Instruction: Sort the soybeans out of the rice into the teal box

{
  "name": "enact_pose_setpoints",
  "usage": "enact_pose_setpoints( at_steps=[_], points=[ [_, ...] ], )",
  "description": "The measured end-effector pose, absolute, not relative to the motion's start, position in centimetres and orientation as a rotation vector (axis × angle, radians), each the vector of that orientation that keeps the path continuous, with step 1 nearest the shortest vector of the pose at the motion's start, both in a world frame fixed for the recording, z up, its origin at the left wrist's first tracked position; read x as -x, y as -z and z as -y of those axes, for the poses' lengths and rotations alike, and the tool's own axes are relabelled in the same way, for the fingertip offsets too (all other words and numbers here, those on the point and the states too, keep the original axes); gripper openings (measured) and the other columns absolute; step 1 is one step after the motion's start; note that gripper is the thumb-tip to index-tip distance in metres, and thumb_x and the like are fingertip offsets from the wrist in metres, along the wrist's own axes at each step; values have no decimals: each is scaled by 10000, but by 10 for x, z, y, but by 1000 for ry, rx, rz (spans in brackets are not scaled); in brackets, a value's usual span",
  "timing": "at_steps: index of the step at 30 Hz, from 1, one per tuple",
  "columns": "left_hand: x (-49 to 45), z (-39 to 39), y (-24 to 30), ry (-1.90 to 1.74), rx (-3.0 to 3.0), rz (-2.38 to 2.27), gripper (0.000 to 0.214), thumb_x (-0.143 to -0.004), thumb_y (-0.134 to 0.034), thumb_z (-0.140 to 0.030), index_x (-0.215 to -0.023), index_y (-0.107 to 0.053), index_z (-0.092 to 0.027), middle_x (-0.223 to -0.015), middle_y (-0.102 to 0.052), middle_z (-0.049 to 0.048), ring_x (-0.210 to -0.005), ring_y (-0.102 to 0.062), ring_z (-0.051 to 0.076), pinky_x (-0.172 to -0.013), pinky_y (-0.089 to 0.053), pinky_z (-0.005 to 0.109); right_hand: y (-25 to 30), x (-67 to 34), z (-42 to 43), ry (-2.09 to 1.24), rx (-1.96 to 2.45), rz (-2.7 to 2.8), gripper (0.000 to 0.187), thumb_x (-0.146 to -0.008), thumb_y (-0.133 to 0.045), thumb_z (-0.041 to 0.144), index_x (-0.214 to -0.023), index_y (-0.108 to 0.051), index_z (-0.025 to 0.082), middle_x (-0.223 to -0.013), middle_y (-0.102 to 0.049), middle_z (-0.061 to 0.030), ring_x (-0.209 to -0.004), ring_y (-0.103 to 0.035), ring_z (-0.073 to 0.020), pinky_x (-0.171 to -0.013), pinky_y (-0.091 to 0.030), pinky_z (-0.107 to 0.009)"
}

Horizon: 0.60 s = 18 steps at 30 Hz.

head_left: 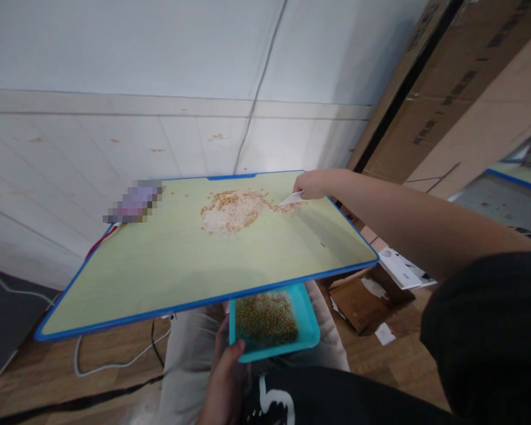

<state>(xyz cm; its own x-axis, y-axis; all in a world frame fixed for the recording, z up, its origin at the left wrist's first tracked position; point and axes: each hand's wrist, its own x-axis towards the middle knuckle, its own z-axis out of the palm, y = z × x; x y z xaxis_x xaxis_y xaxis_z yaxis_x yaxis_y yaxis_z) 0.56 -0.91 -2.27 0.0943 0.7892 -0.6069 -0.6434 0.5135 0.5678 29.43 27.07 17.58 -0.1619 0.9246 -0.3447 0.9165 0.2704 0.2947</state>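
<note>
My left hand (pixel 230 357) grips the near left corner of a turquoise plastic tray (pixel 308 324), its thumb over the rim. Inside lie many yellowish beans (pixel 265 319) with some white grains among them. On the table, my right hand (pixel 307 185) is closed around a small white scoop or scraper (pixel 292 199), whose exact kind I cannot make out. Its edge touches the right end of a spread of white grains and yellow beans (pixel 232 212). The tray is held over my lap, just below the table's near edge.
The pale green folding table (pixel 159 277) has a blue rim and stands against the white wall (pixel 128 141). A blurred-out device (pixel 135 202) with a red cable sits at its far left. An open cardboard box (pixel 358 301) is on the floor; large cartons (pixel 446 100) lean at right.
</note>
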Motion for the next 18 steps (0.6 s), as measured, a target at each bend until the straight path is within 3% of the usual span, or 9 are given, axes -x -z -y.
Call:
enact_pose_setpoints(
  at_steps=[8, 14, 18],
  points=[
    [-6, 11, 18, -1105, -248, -978, 810, -704, -824, -267, -1459, -530, -272, -1195, -792, 78, -1178, -723, 319, -970, -582, 431, -176, -287, -242, -33, -1651, -2127, 433, -856, -600, 154, -1244, -793, 145, -1131, -799, -138, -947, -721, -254, -771, -498, -336],
    [-12, 11, 11, -1154, -253, -993, 735, -668, -814, -276, -1372, -605, -254, -1131, -794, 74, -1148, -725, 320, -976, -565, 445, -173, -272, -232, -67, -1639, -2129, 409, -889, -612, 181, -1258, -773, 107, -1242, -766, -182, -1073, -723, -300, -850, -535, -359],
    [-14, 11, 6, -1158, -237, -1003, 665, -667, -805, -264, -1306, -624, -242, -1089, -789, 59, -1103, -726, 283, -916, -563, 398, -181, -270, -228, -106, -1729, -2147, 436, -914, -585, 152, -1316, -735, 74, -1302, -737, -212, -1139, -711, -316, -912, -541, -368]
  ],
)
